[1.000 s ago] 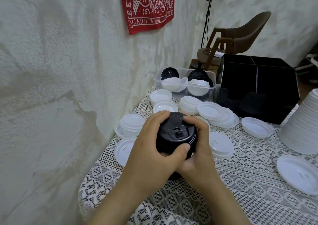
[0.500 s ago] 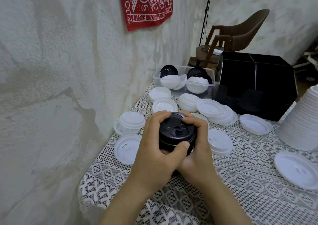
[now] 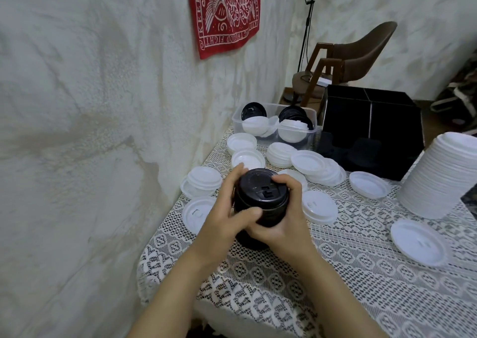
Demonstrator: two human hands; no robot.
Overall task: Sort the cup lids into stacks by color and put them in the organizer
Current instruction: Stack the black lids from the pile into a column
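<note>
Two hands cup a stack of black cup lids (image 3: 260, 195) standing on the lace-covered tabletop (image 3: 361, 273). The left hand (image 3: 222, 224) and right hand (image 3: 286, 224) wrap it from either side, fingers (image 3: 285, 181) curled over its top rim. Thin plastic lids are probably light, slick and loosely nested, so an even squeeze low on the stack's wall looks safest. Loose white lids (image 3: 318, 206) lie around the stack. Right of it rises a tall white lid stack (image 3: 444, 177). Beyond it sit a clear bin (image 3: 236, 120) of mixed lids and the black organizer (image 3: 387, 120).

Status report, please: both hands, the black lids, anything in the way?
Left hand and right hand grip the black lid stack. Loose white lids lie before the organizer.
</note>
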